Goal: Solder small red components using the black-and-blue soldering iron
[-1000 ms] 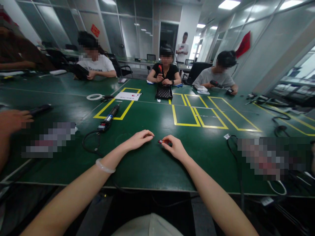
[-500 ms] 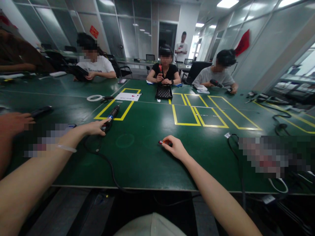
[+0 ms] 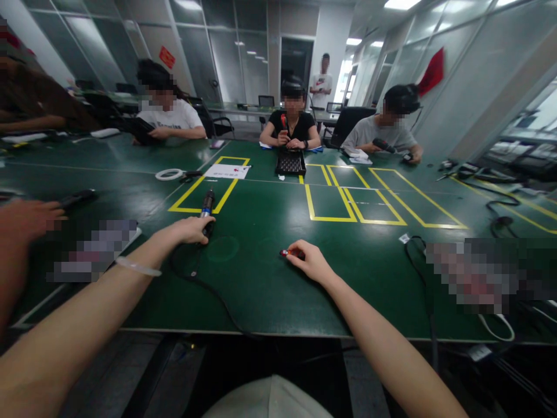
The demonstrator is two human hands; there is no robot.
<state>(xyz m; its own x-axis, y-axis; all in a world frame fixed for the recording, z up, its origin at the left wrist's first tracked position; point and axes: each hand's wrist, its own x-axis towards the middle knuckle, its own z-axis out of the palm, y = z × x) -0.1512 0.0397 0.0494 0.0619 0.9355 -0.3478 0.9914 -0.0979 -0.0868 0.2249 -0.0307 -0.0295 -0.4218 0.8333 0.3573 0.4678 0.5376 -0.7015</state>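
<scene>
My left hand (image 3: 194, 229) is closed around the rear of a dark, tube-shaped corded tool with a blue band (image 3: 208, 202), which looks like an electric screwdriver. Its narrower end points away from me, towards the taped rectangle on the left. A black cord (image 3: 213, 287) runs from it over the table's near edge. In the middle of the table, my right hand (image 3: 311, 261) rests with its fingers curled and pinching a small red-and-black object (image 3: 285, 253). Most of that object is hidden under the fingers, so its kind cannot be told.
Yellow tape (image 3: 333, 219) marks several rectangles on the green table (image 3: 261, 302). A white sheet (image 3: 226, 171) and a black tray (image 3: 290, 164) lie farther off. Another person's hand (image 3: 30, 217) is at left, near a dark tool (image 3: 78, 198). Cables (image 3: 415, 261) lie at right; co-workers sit opposite.
My left hand has moved right with the corded tool, now turned to point more straight ahead; its cord shifted too. My right hand has stayed in place.
</scene>
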